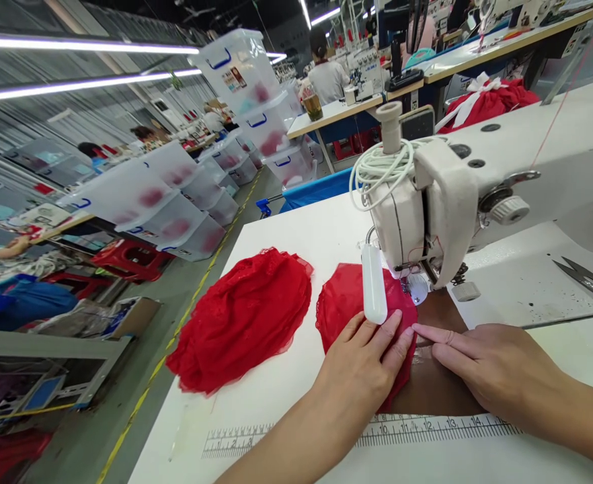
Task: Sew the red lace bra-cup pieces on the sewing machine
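Note:
A piece of red fabric (344,296) lies under the needle area of a white sewing machine (402,228). My left hand (362,363) rests flat on this fabric with its fingers spread. At the fabric's right edge, the extended index finger of my right hand (493,363) touches the cloth beside my left fingertips; its other fingers are partly curled or hidden, and nothing shows in them. Beneath both is a brown sheet (442,390) on the table. A white lamp-like bar (374,282) hangs in front of the needle. Left of it lies a heap of red lace-edged fabric (246,316).
A printed ruler scale (427,430) runs along the white table (271,235) near me. Scissors (589,279) lie at the right. Clear plastic bins (155,195) stand stacked beyond the aisle, and another person (327,77) sits at a station behind.

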Motion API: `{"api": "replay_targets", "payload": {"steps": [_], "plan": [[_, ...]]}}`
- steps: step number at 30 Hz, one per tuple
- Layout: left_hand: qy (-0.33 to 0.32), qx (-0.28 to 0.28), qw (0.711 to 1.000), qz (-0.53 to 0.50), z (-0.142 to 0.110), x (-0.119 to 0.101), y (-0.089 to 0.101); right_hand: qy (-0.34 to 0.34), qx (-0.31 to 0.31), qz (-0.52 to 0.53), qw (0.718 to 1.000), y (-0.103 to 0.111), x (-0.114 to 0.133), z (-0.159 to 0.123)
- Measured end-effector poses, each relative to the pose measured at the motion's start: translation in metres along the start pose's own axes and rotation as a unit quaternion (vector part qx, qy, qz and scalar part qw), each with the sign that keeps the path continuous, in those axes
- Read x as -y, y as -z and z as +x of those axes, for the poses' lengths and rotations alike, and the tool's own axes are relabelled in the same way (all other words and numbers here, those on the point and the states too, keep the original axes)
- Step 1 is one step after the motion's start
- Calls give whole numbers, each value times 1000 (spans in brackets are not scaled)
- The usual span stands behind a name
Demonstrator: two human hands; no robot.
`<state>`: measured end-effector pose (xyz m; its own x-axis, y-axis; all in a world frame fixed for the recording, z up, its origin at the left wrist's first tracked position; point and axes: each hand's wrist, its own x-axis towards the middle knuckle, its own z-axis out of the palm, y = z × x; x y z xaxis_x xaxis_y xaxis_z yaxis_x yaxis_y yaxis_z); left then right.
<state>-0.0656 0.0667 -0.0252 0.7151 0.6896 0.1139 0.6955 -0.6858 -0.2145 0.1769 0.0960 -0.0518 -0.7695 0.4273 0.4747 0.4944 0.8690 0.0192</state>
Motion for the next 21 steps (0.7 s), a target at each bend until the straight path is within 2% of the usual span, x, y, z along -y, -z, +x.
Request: {"api": "replay_targets", "payload": {"steps": [7, 11, 14, 21], "plan": [[41, -71, 992, -91, 6, 5, -3, 3, 0, 5, 1000, -1, 1, 1], [71, -36, 990, -115, 13, 12, -7, 6, -11, 31, 999, -1, 4, 4], [76, -32, 989, -126, 14, 16, -7, 7, -18, 43, 999, -2, 5, 6], [33, -13, 987, -158, 11, 16, -12, 2, -31, 43, 999, -4, 5, 4]]}}
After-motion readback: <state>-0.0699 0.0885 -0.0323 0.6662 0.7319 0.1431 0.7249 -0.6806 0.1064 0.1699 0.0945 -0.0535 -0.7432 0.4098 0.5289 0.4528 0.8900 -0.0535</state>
